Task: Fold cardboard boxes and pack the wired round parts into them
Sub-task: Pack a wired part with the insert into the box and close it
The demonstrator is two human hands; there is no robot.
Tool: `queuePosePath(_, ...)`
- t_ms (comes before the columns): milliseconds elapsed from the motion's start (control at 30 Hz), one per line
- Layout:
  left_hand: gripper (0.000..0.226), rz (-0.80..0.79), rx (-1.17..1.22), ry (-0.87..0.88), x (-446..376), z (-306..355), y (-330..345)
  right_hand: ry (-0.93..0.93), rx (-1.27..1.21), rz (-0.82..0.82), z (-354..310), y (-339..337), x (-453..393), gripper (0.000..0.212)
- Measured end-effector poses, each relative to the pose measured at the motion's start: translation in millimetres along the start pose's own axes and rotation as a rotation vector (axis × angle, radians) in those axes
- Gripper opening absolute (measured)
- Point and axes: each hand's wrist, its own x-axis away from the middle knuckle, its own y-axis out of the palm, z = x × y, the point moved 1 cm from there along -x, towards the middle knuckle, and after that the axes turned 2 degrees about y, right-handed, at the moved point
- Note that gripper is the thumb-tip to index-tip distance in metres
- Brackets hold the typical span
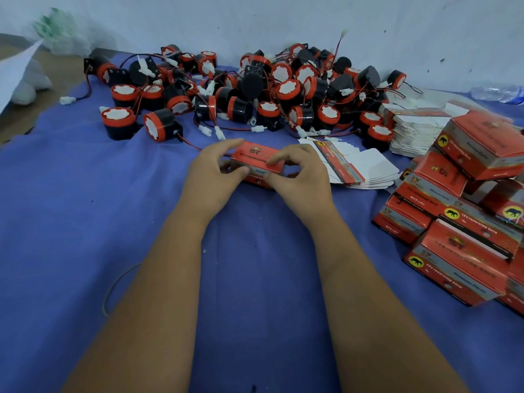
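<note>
Item one: a small red printed cardboard box [257, 160], which we held at the middle of the blue cloth-covered tabletop [85, 222]. Our left hand [211, 168] gripped its left end, fingers curled over the top and thumb along the front face. Our right hand [297, 173] pinched its right end, fingers bent onto the top edge. Whether the box flaps were closed we could not tell.

Item two: a heap of round black parts with red rims, white faces and red-and-black wires [255, 89], spread along the far side of the tabletop against the pale wall [283, 18]. White plug connectors lay scattered among them.

Item three: a fanned stack of flat unfolded cardboard box blanks [360, 168], white side mostly up, just right of our right hand.

Item four: a taller stack of white flat blanks [416, 131], beyond the fanned one.

Item five: a pile of folded red boxes with yellow emblem [459, 222], tumbled at the right edge.

Item six: a clear plastic water bottle [499, 93], lying far right by the wall.

Item seven: a thin rubber band [113, 287], on the cloth left of our left forearm.
</note>
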Motion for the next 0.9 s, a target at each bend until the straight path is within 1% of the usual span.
queuePosePath(33,0.046,0.030,-0.002,-0.013,-0.6,0.6,-0.1,-0.021,0.042,0.033,-1.8,0.1,1.0,0.025)
queuePosePath(100,0.038,0.083,0.020,-0.008,-1.2,3.9,1.9,-0.065,0.110,0.117,-6.4,0.2,2.6,0.028)
queuePosePath(167,0.033,0.117,0.106,0.008,-0.2,11.0,8.2,-0.094,0.129,0.226,-11.6,-0.4,3.3,0.035)
queuePosePath(267,0.032,0.127,0.233,0.054,3.4,24.3,21.4,-0.133,0.129,0.385,-19.1,-3.9,5.6,0.040)
queuePosePath(333,0.034,0.082,0.287,0.080,6.6,31.1,31.3,-0.142,0.131,0.488,-22.3,-9.1,8.0,0.042)
queuePosePath(433,0.039,-0.028,0.375,0.082,14.3,40.3,46.6,-0.140,0.148,0.628,-24.1,-19.4,11.8,0.041)
queuePosePath(500,0.040,-0.076,0.424,0.068,19.4,47.7,56.3,-0.114,0.165,0.668,-25.4,-27.2,16.5,0.037)
queuePosePath(567,0.041,-0.091,0.474,0.030,24.2,54.6,66.4,-0.116,0.207,0.680,-27.3,-36.9,22.6,0.034)
queuePosePath(633,0.040,-0.100,0.540,0.001,28.7,62.9,77.6,-0.152,0.275,0.690,-30.9,-50.0,28.5,0.031)
queuePosePath(733,0.038,-0.128,0.639,0.012,34.9,79.4,95.9,-0.197,0.416,0.743,-33.4,-71.5,37.1,0.029)
queuePosePath(800,0.038,-0.174,0.663,0.002,38.8,91.9,110.8,-0.177,0.533,0.819,-31.4,-83.4,44.2,0.028)
queuePosePath(900,0.038,-0.284,0.725,-0.072,43.6,106.6,135.6,-0.108,0.684,0.910,-27.2,-94.0,50.6,0.025)
